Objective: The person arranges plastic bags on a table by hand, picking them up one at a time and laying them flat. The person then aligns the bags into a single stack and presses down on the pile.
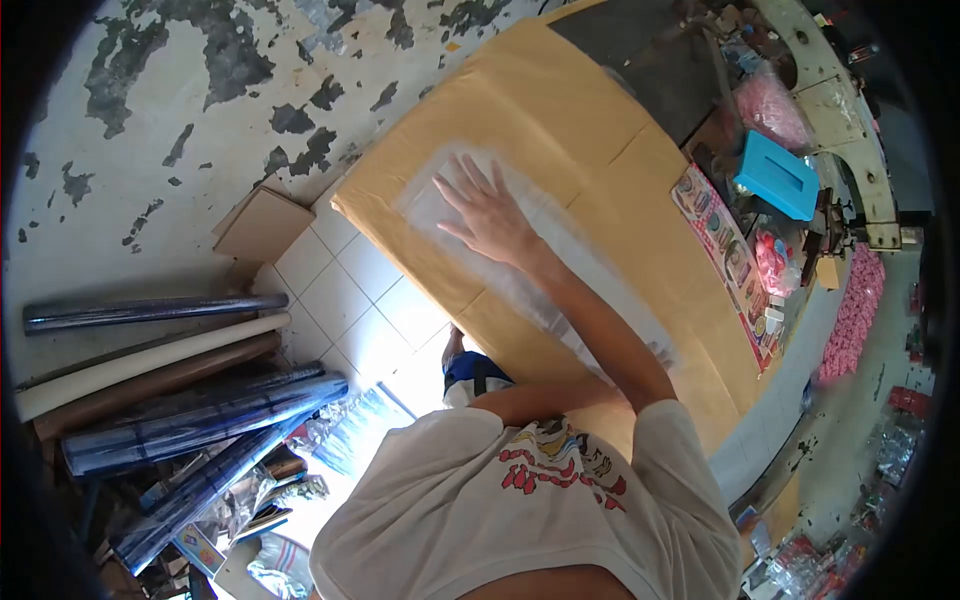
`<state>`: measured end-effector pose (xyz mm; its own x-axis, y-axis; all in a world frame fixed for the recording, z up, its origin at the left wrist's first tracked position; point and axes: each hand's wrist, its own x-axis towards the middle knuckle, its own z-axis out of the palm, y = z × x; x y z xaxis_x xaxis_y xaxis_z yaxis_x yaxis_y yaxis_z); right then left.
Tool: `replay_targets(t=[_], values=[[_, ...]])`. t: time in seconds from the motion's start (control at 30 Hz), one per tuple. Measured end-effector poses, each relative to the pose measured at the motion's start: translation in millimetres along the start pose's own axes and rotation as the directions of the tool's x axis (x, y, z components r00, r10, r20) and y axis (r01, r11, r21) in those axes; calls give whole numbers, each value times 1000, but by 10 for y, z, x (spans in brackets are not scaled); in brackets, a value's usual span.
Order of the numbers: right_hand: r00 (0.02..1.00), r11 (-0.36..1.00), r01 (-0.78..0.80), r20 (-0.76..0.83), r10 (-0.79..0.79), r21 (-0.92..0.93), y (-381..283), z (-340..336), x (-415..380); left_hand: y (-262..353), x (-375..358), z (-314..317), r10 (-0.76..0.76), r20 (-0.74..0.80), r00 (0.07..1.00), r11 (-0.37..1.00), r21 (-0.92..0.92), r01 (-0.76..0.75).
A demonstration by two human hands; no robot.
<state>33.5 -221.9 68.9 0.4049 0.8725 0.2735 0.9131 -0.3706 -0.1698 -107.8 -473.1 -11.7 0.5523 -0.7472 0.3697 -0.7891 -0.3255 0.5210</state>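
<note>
My right hand (487, 212) lies palm down with its fingers spread on a pale, translucent strip (590, 285). It rests near the strip's upper left end and holds nothing. The strip lies on a table covered in brown paper (540, 95), whose creases show. My right forearm crosses over the strip. My left forearm reaches to the right in front of my shirt and passes beneath my right arm, which hides my left hand.
Blue and brown rolls (200, 425) lean at the lower left by the tiled floor (345, 290). Along the table's right side are a printed pink sheet (725, 260), a blue plastic piece (778, 175), pink bags (773, 105) and a curved metal frame (835, 95).
</note>
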Motion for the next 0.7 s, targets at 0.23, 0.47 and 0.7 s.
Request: replay_targets(t=[0.23, 0.47, 0.7], values=[[994, 991, -101, 39, 98, 91, -60, 786, -46, 81, -188, -15, 48, -26, 999, 996, -71, -49], [987, 983, -162, -7, 163, 88, -16, 889, -113, 513, -441, -443, 195, 439, 877, 935, -352, -32], [983, 982, -181, -33, 183, 51, -40, 968, -161, 217, -416, -455, 379, -100, 920, 926, 33, -377]])
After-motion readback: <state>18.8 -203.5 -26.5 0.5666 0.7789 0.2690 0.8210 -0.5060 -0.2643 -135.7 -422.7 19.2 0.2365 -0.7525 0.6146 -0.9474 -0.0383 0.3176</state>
